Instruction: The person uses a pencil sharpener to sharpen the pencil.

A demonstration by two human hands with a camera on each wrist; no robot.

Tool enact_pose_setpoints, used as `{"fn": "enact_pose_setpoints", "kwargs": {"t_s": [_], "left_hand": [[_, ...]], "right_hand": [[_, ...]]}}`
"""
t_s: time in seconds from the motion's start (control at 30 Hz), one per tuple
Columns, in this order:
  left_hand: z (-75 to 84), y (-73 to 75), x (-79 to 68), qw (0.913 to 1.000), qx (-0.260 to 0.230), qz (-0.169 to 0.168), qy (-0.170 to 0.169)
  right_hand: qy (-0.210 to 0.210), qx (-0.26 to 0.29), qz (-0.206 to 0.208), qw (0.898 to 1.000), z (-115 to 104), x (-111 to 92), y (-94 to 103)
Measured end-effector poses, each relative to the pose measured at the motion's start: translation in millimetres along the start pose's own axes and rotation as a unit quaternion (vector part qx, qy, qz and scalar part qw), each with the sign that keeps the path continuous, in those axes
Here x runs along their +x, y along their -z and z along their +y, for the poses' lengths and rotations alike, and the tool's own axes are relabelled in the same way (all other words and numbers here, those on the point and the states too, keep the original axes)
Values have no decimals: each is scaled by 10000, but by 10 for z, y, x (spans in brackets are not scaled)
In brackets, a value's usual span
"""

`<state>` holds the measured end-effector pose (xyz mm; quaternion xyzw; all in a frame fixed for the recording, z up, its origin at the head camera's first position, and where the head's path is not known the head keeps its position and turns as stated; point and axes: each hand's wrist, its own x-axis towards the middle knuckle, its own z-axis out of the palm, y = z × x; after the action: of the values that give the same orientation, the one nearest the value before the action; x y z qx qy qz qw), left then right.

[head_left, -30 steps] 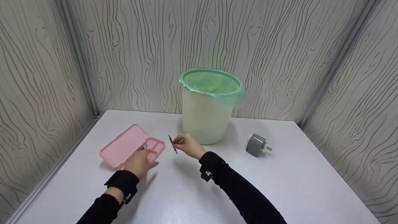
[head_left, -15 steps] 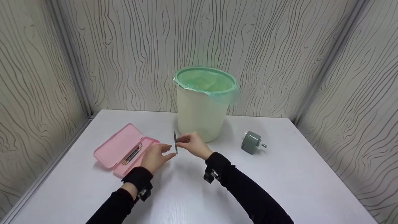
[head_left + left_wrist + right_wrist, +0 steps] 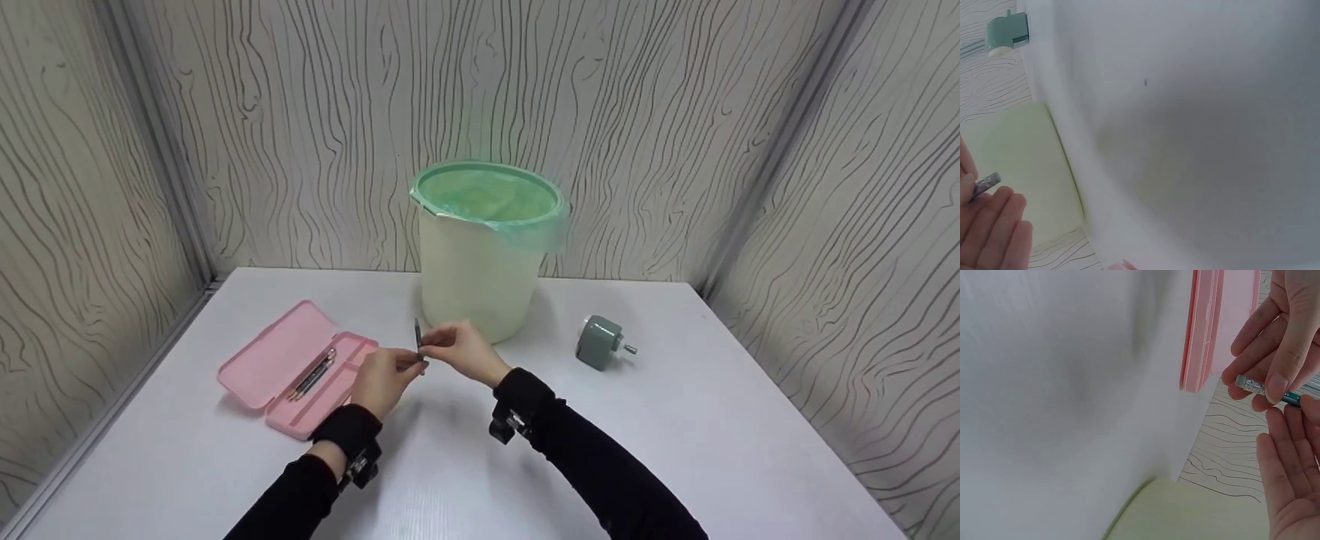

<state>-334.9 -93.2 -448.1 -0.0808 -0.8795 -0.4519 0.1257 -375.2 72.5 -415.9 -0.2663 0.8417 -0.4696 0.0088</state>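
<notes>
A dark pencil (image 3: 418, 335) stands nearly upright between my hands above the table. My right hand (image 3: 469, 355) pinches its shaft between thumb and fingers. Lower down, the left hand (image 3: 380, 382) pinches it near the eraser end. In the right wrist view the pencil (image 3: 1252, 386) shows its pale eraser and metal band, with the left thumb just behind the band. The left wrist view catches the eraser end of the pencil (image 3: 986, 184) at the left edge. An open pink pencil case (image 3: 277, 358) lies left of my hands, holding several pencils (image 3: 313, 375) in its long compartment.
A pale bin (image 3: 472, 281) with a green rim and liner stands behind my hands. To the right sits a grey-green crank pencil sharpener (image 3: 598, 343). Wood-patterned walls (image 3: 300, 135) enclose the white table (image 3: 585, 465) at the back and sides.
My left hand has left the pencil case, moving right to pinch the pencil's lower end. The right hand has turned the pencil more upright. The head view has shifted slightly.
</notes>
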Motion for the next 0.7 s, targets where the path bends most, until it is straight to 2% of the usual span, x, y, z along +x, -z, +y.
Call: {"fn": "enact_pose_setpoints", "kwargs": {"t_s": [0.13, 0.23, 0.3, 0.4, 0.5, 0.63, 0.7], "left_hand": [[7, 10, -10, 10000, 4, -5, -23], [32, 37, -14, 9998, 87, -151, 99], [46, 57, -7, 9992, 264, -288, 96], [69, 83, 14, 9957, 801, -455, -71], [88, 101, 29, 9859, 1545, -472, -446], [98, 129, 49, 9643, 2440, -423, -934], [90, 133, 55, 9508, 2843, -368, -1172]], "right_hand": [[-28, 18, -115, 9999, 6, -11, 4], [-43, 38, -233, 9997, 14, -19, 16], [-5, 39, -300, 9995, 28, -20, 30], [103, 45, -386, 9992, 45, -22, 63], [214, -3, -436, 9988, 50, -36, 112], [400, -313, -501, 9975, 50, -64, 178], [569, -629, -540, 9949, 53, -84, 204]]}}
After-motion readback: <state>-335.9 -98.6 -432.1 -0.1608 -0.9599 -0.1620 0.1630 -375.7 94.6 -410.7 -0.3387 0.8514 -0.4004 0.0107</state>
